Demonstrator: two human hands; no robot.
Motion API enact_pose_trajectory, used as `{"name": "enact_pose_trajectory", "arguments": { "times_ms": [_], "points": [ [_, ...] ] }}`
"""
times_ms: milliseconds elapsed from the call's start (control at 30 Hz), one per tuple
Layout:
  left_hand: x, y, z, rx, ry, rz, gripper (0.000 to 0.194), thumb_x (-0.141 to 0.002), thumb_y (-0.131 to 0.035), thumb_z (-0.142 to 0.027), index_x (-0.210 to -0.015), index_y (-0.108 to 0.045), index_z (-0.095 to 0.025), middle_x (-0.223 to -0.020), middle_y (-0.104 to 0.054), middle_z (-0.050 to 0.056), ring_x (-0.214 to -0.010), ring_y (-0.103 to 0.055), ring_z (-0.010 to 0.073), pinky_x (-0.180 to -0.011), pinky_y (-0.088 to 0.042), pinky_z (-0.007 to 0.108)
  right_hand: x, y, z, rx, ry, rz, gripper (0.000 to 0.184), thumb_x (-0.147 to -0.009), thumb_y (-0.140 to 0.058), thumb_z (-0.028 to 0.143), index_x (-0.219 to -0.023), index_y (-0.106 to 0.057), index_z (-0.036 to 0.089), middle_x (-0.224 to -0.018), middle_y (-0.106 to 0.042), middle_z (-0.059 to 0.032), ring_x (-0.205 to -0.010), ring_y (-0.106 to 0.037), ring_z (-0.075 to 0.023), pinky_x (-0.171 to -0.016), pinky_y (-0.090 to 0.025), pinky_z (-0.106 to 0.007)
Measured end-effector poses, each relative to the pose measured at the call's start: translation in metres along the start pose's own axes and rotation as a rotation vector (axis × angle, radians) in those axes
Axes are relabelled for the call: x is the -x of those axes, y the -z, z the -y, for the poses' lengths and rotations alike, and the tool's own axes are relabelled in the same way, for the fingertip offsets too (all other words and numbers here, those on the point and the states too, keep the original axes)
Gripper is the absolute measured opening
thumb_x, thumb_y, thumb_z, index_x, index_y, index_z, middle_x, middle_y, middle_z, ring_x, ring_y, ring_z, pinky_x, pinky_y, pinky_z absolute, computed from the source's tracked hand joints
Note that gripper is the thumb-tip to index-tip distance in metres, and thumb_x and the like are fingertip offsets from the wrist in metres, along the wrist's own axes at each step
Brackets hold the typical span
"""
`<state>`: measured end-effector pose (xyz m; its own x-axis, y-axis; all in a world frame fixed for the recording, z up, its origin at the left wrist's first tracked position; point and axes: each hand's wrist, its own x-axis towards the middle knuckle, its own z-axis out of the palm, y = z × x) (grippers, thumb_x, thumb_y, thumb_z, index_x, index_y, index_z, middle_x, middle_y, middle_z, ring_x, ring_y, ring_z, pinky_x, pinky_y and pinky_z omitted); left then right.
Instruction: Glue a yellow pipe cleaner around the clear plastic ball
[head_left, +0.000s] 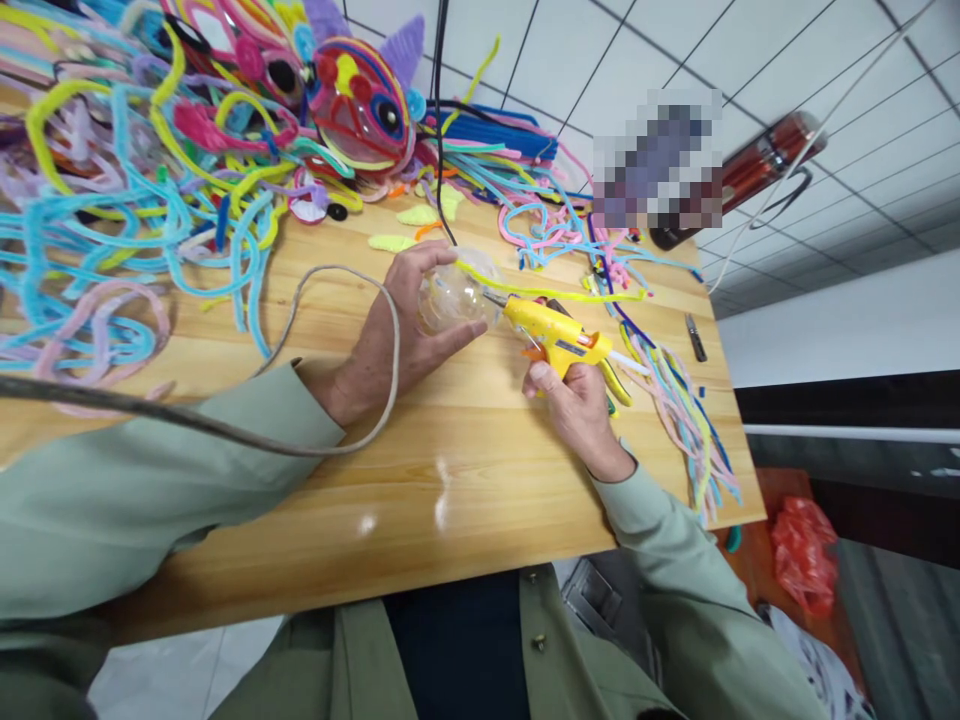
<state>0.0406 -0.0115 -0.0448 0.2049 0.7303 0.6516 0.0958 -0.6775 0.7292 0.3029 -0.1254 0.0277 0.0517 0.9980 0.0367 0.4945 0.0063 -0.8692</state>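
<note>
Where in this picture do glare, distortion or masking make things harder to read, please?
Head view: white glare spots on the bare wood of the table near its front edge; highlights on the clear ball blur its outline; wall tiles slant, the camera being tilted; a pixelated patch hides something beside the red flask.

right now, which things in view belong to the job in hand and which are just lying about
In the job:
- yellow glue gun, in the right hand
- clear plastic ball, in the left hand
- yellow pipe cleaner by the ball

Seemingly just lying about:
- red thermos
- red plastic bag
- light-blue pipe cleaners
</note>
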Motion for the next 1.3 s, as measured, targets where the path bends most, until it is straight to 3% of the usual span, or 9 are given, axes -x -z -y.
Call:
{"name": "enact_pose_trajectory", "arguments": {
  "times_ms": [200, 700, 1300],
  "points": [
    [0.0, 0.0015, 0.0004, 0.01, 0.019, 0.016, 0.088, -0.097, -0.097, -0.073, -0.165, -0.054, -0.038, -0.168, -0.064, 0.012, -0.166, -0.061, 0.0401, -0.145, -0.048, 0.066, 0.0003, -0.0006, -0.0011, -0.001, -0.001, -0.004, 0.071, -0.101, -0.073, 0.087, -0.065, -0.074, 0.026, -0.07, -0.078, -0.0049, -0.072, -0.069, -0.0219, -0.08, -0.055, -0.04],
    [-0.0026, -0.0005, -0.0061, -0.032, 0.062, 0.004, 0.091, -0.094, -0.094, -0.083, -0.16, -0.056, -0.033, -0.166, -0.067, 0.015, -0.164, -0.062, 0.0423, -0.143, -0.05, 0.068, -0.0029, -0.0028, 0.0063, -0.045, -0.022, 0.007, 0.08, -0.093, -0.073, 0.099, -0.064, -0.074, 0.025, -0.07, -0.076, -0.0057, -0.072, -0.068, -0.0228, -0.077, -0.054, -0.04],
    [-0.002, -0.0002, -0.0036, -0.034, 0.038, 0.01, 0.089, -0.096, -0.095, -0.077, -0.163, -0.054, -0.036, -0.167, -0.065, 0.014, -0.164, -0.063, 0.0406, -0.144, -0.05, 0.067, -0.0037, -0.0035, 0.0053, -0.17, -0.058, 0.05, 0.075, -0.094, -0.078, 0.095, -0.067, -0.076, 0.025, -0.069, -0.075, -0.004, -0.071, -0.067, -0.0217, -0.081, -0.056, -0.04]
  ]
}}
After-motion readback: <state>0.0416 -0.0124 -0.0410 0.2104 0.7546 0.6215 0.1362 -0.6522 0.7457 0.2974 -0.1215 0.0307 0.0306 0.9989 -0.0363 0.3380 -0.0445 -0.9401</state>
